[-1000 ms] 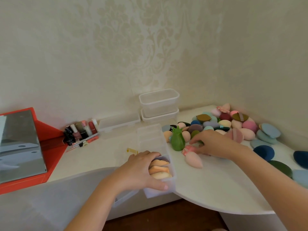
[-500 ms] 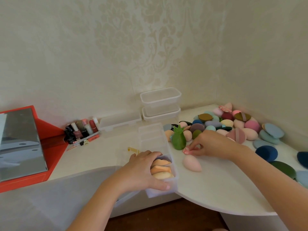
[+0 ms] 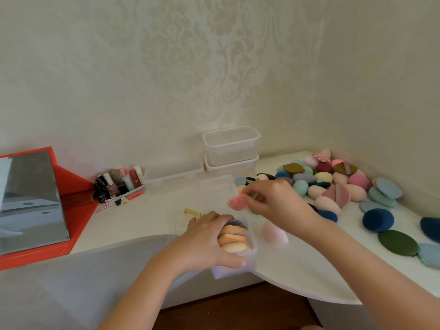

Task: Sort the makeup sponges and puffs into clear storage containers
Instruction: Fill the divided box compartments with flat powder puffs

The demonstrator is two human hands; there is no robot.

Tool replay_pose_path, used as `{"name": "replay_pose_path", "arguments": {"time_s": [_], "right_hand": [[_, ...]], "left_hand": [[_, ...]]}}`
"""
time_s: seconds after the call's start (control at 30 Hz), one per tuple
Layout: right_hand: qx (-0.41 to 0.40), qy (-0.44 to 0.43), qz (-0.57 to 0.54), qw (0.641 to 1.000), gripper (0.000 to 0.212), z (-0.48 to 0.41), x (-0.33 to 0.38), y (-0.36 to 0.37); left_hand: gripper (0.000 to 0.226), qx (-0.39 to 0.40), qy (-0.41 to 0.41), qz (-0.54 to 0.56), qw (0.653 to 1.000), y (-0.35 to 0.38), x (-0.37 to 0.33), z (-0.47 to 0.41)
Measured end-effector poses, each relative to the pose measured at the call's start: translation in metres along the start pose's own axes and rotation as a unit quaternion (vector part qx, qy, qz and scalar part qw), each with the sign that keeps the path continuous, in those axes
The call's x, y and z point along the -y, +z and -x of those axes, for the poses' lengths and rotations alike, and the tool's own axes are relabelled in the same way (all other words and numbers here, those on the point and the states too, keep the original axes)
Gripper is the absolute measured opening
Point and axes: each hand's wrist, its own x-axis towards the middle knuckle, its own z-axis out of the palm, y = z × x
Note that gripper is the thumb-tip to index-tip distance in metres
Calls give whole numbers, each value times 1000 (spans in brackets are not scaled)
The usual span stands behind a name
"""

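Fingers [image 3: 262, 186] of the right hand [image 3: 278, 201] pinch a pink sponge [image 3: 236, 203], blurred in the frame, holding it in the air over the middle of a clear divided container [image 3: 215, 186] that sits at the near edge of a white table [image 3: 297, 270]. The left hand [image 3: 204, 239] grips the container's near end, fingers curled over the rim and thumb pressed against the outer wall. Peach and orange sponges [image 3: 234, 239] stand packed on edge in that near compartment.

Just right of the container, under the right wrist, a pale pink teardrop sponge [image 3: 275, 233] lies on the table. A green sponge [image 3: 254, 211] shows only in part behind the right hand. Farther right, a loose pile of sponges and puffs [image 3: 333, 182] in many colours fills the corner, with a dark blue puff [image 3: 377, 220] and a dark green puff [image 3: 397, 242] lying apart from it toward the front.

Against the patterned wall, two clear tubs [image 3: 231, 144] are stacked one on the other, a low clear tray [image 3: 173, 171] beside them. Nail polish bottles [image 3: 116, 184] cluster to the left, next to a red box [image 3: 78, 186] holding a mirror [image 3: 28, 198].
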Motion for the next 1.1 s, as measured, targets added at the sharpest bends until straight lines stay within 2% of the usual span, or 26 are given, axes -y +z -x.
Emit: {"name": "replay_pose_path", "arguments": {"time_s": [0.2,0.37,0.57,0.67,0.8,0.87,0.97,1.03,1.1], "right_hand": [[57,-48,100,992,23,-26,18,15],[194,5,156,968,27,-35,22,26],[206,-5,209,956,22,-44,25,28],[213,1,208,955,19,-44,25,24],[292,-10,193,937,21,-46,24,22],[321,-13,189,928,34,-48,25,23],[295,-3,178,939,50,-51,23,27],[282,6,171,944,47,-48,20,30],[310,14,164,936,34,-46,17,29]], "left_hand": [[85,-1,-3,0,1000,0,1,0],[81,-2,2,-3,1000,1,3,-3],[79,-29,13,14,999,5,5,-2],[74,-42,14,22,999,5,2,0],[78,-39,16,14,999,2,0,1],[80,-32,26,-2,999,0,-2,2],[77,-26,33,-9,999,-3,-5,5],[76,-20,26,-8,999,-4,-6,7],[75,-14,18,-14,1000,-5,-7,7]]}}
